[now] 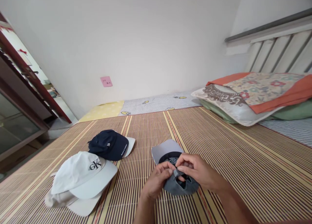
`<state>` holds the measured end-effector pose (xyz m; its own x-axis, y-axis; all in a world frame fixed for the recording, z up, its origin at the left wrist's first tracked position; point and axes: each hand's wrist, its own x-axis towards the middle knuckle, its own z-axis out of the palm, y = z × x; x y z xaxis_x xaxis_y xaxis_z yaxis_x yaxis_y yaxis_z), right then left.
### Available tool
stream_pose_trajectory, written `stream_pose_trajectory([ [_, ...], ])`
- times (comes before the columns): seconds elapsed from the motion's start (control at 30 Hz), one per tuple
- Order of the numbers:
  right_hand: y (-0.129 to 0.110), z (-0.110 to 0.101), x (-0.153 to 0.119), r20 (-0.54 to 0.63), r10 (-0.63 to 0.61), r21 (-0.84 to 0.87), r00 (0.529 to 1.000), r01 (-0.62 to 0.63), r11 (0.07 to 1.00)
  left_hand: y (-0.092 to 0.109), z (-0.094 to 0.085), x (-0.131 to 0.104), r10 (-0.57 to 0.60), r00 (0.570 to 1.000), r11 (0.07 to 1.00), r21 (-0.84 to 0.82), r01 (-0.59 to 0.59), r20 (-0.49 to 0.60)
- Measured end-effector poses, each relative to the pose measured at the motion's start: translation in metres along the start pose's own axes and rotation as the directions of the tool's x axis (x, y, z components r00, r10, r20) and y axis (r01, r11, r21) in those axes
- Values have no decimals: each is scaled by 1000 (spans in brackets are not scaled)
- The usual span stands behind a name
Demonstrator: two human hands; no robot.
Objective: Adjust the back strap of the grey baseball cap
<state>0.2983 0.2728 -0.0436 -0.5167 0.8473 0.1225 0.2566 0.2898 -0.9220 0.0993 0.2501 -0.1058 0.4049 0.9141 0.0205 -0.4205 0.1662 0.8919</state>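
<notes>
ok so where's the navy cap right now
In the head view the navy cap lies on the striped mat, left of centre, just behind the white cap and left of the grey cap both hands are holding.

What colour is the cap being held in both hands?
Grey cap, with a lighter grey brim; seen in the head view.

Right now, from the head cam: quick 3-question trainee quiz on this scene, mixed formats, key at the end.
1. True or false: both hands touch the grey cap.
2. Which cap lies beside the navy cap? A) red B) white cap C) green
3. Fill in: the caps lie on a striped ___.

Key: 1 true; 2 B; 3 mat.
</notes>
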Motion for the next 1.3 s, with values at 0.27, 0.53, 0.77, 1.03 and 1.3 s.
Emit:
stream_pose_trajectory([
  [0.27,-7,11,1,74,53,4,996,-53,999,-5,-4,0,20,999,1000,20,-19,-25],
  [0.53,-5,21,1,-47,36,-285,998,-48,957,-3,-2,1,16,1000,999,38,-16,-13],
  [0.77,-3,24,4,-38,21,-263,999,-30,964,-6,-5,1,33,999,999,41,-32,-23],
  [1.03,-7,18,2,-9,-3,-262,1000,0,965,-3,-2,0,63,997,997,41,-62,-44],
  [1.3,-12,16,1,19,-29,-388,999,34,921,-2,-3,1,20,997,999,49,-16,-75],
])
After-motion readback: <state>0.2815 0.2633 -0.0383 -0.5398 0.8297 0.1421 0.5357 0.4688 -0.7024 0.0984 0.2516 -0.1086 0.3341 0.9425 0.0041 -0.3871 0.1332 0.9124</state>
